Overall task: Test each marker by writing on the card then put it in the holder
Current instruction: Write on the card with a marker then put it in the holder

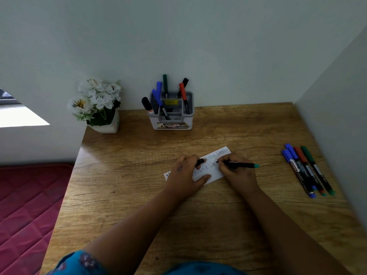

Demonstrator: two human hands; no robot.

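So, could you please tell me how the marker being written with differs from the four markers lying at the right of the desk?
The marker in the right hand is uncapped, its tip on the card; the four loose markers are capped. It is gripped by the right hand and lies nearly crosswise, while they lie untouched, side by side and slanting, on the desk. The left hand holds a dark cap. All share dark barrels with coloured ends.

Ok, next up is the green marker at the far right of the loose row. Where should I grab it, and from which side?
Pinch the green marker mid-barrel, coming from above and from its right. It lies flat on the table with the red marker close against its left, so only the right flank is free. The right hand is nearest but now holds the black marker.
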